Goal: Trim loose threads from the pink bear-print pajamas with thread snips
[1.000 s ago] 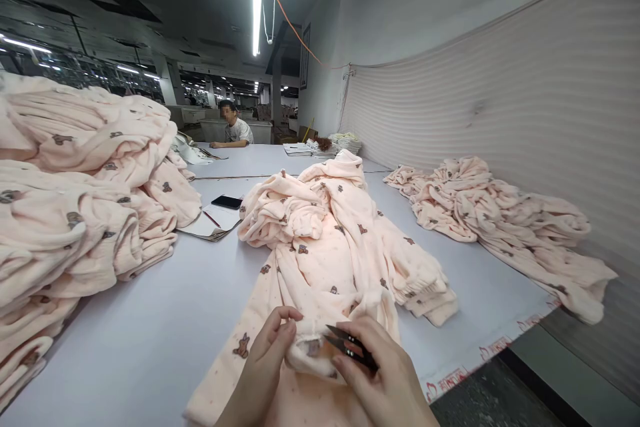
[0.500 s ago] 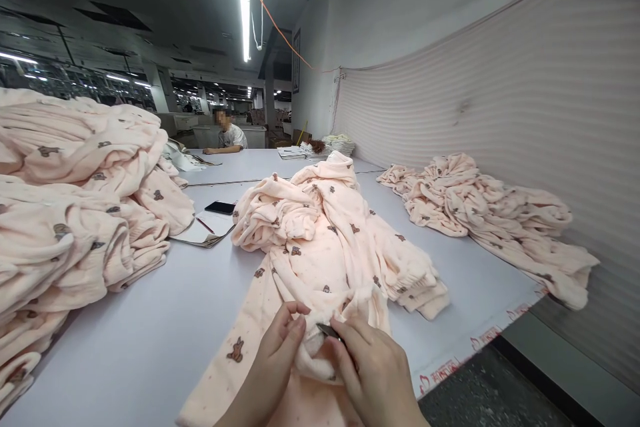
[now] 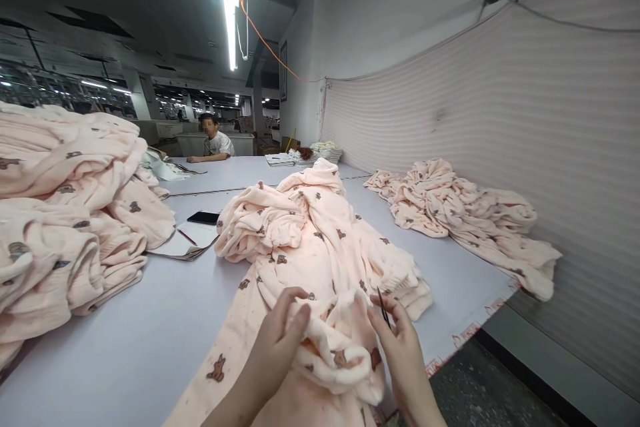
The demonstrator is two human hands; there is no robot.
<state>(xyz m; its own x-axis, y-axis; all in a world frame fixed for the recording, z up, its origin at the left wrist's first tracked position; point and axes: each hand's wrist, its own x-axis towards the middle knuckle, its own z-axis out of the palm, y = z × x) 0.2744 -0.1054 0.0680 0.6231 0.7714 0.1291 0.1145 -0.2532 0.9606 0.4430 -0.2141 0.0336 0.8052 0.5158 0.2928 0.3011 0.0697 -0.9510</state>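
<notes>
A pale pink fleece garment (image 3: 305, 277) with small brown animal prints lies bunched on the table in front of me. At its near end, my left hand (image 3: 280, 330) is closed on a fold of the fabric, thumb and fingers pinching it. To the right, my right hand (image 3: 400, 343) holds small dark thread snips (image 3: 383, 307), with the pointed blades sticking up between thumb and fingers. The snips are apart from the cloth my left hand grips. Below and between both hands, a thick rolled edge of the garment hangs in a loose loop.
A tall heap of matching garments (image 3: 75, 213) fills the left side. Another pile (image 3: 450, 203) lies right, by the striped cloth wall. A phone (image 3: 203, 217) and a pen (image 3: 187, 237) rest on a paper pad (image 3: 175, 249). A person (image 3: 217, 141) leans on the table's far end.
My right hand has moved right, away from my left hand, taking the snips out of the fabric. The rolled edge between my hands shows more openly. The whole view has shifted slightly.
</notes>
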